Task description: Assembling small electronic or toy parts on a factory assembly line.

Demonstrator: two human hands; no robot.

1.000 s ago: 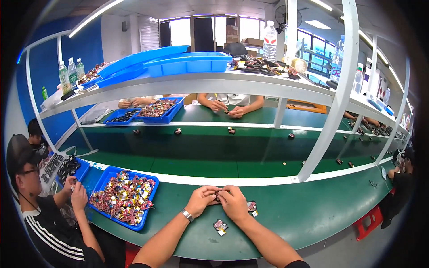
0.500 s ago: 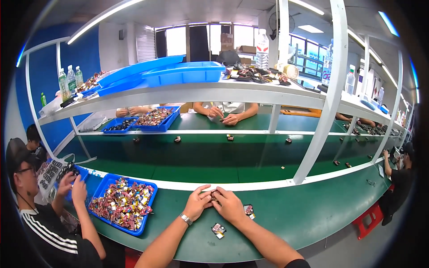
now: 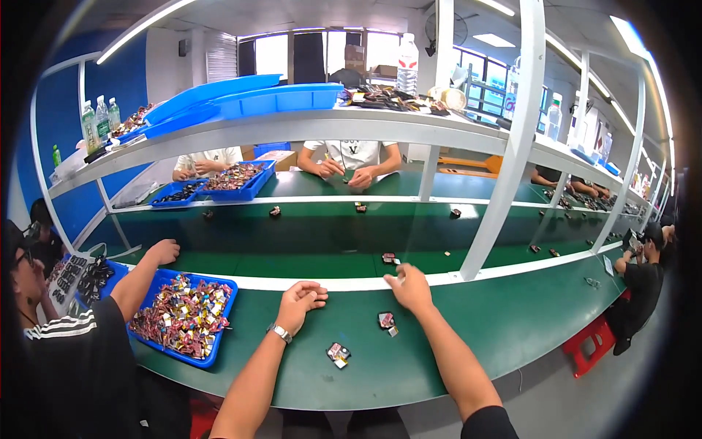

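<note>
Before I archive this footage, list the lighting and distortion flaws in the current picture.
Head view: windows washed out white; head view: bright glare patch on the conveyor belt; head view: green workbench bowed by the fisheye, picture corners black.

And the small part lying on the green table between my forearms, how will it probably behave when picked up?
The small part is probably light, being much smaller than the left hand. It appears to lie flat on the green table, so rolling seems unlikely. Its pale, protruding tab might bend.
</note>
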